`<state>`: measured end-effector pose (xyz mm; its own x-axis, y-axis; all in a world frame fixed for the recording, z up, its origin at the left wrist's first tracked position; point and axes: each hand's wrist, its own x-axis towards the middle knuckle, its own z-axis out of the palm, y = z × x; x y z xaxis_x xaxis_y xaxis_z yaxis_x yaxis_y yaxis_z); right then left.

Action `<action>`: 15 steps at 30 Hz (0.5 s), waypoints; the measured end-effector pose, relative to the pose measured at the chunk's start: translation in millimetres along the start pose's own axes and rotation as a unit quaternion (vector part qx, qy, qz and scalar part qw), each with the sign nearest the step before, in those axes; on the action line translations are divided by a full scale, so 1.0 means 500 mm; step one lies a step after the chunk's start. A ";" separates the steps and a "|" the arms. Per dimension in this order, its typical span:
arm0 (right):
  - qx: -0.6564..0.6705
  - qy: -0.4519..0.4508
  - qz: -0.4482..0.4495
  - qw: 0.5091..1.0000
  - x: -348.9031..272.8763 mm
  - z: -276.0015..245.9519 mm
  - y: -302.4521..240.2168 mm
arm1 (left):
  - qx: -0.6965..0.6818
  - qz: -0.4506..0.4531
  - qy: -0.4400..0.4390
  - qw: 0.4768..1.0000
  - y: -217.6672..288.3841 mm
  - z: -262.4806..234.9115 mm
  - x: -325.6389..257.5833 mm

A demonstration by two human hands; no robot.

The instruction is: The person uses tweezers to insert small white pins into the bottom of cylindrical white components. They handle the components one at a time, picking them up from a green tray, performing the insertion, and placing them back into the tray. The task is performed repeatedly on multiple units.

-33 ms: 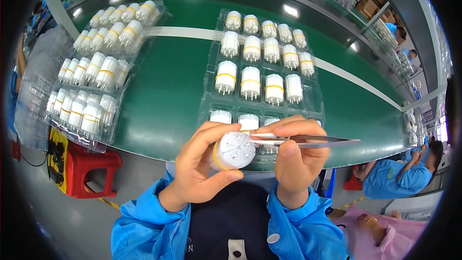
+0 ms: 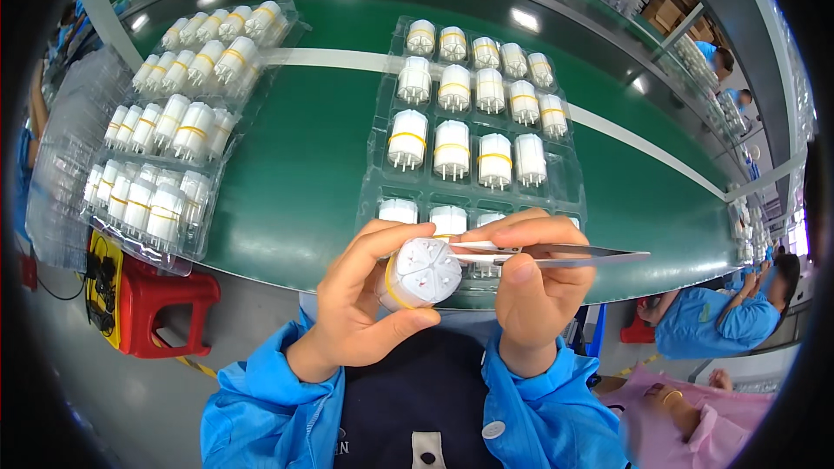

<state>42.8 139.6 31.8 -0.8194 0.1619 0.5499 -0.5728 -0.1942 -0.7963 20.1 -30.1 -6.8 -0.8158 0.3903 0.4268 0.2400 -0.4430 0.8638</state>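
Observation:
My left hand (image 2: 360,300) holds a white cylindrical part (image 2: 428,273) with a yellow band around its side. Its round end, split into wedge-shaped segments, is tilted up to view. Small reddish spots show in some segments. Between thumb and fingers, my right hand (image 2: 543,282) grips a pair of metal tweezers (image 2: 599,254). One end of the tweezers reaches the rim of the part; the other points right. Whether their tips touch the part, I cannot tell. Just beyond my hands lies a clear plastic tray (image 2: 375,156) with rows of similar white parts, many banded yellow, pins facing down.
A second loaded clear tray (image 2: 228,143) lies at left on the green table (image 2: 291,148), beside stacked clear trays (image 2: 74,148). Below the table's left edge stands a red stool (image 2: 165,300). A person in blue (image 2: 717,321) and a pink sleeve (image 2: 725,434) are at right.
My hands, the white part and the tweezers look almost the same. At the lower right, the hand of the person in pink has shifted slightly.

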 end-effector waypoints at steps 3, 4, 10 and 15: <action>-0.013 0.001 0.004 1.000 0.000 -0.001 -0.004 | 0.018 0.016 -0.007 1.000 -0.002 0.001 0.003; -0.035 -0.008 -0.010 0.999 0.001 -0.003 -0.005 | 0.033 0.031 -0.012 0.999 -0.003 0.001 0.005; -0.091 -0.032 -0.044 0.994 0.005 -0.001 -0.006 | 0.111 0.064 0.005 0.992 -0.003 0.005 0.009; -0.126 -0.039 -0.060 0.989 0.008 -0.006 -0.004 | 0.122 0.057 0.013 0.991 -0.001 0.012 0.009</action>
<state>40.8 143.5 35.1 -0.7507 0.0916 0.6542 -0.6503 0.0717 -0.7563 19.4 -23.0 -3.8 -0.7883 0.3262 0.5217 0.4491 -0.2746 0.8502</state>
